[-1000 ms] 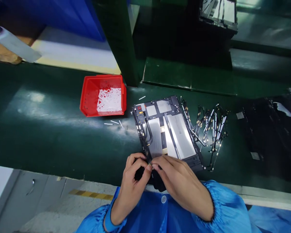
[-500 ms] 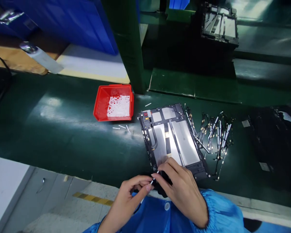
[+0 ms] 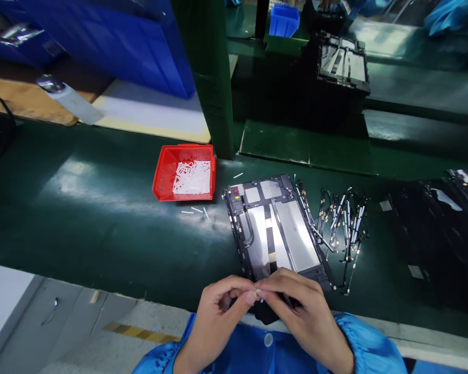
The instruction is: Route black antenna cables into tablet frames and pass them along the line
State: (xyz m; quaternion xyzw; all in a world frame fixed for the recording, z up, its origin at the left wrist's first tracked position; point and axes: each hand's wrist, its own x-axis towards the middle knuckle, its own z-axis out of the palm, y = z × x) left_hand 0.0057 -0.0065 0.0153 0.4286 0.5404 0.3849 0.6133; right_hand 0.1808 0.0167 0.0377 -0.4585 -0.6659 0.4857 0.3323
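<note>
My left hand [image 3: 228, 309] and my right hand [image 3: 300, 306] meet fingertip to fingertip over the near edge of an opened tablet [image 3: 300, 226]. Both pinch a thin black-and-white cable [image 3: 258, 294]; only a small pale bit shows between the fingers, the rest being hidden. The tablet lies face down, its silver batteries and dark flat ribbons exposed. Just right of it lies a tangle of thin cables [image 3: 349, 218] bearing white strips.
A red bin [image 3: 164, 174] with many small white strips stands left of the tablet, a few loose strips [image 3: 197, 210] before it. Dark panels [image 3: 432, 234] lie at the right. A green post [image 3: 212, 104] rises behind the bin. Another opened tablet [image 3: 343, 62] sits farther back.
My hands have come closer together, fingertips now touching, and the cable shows less than before. The camera view has shifted slightly, so the bench sits a little lower.
</note>
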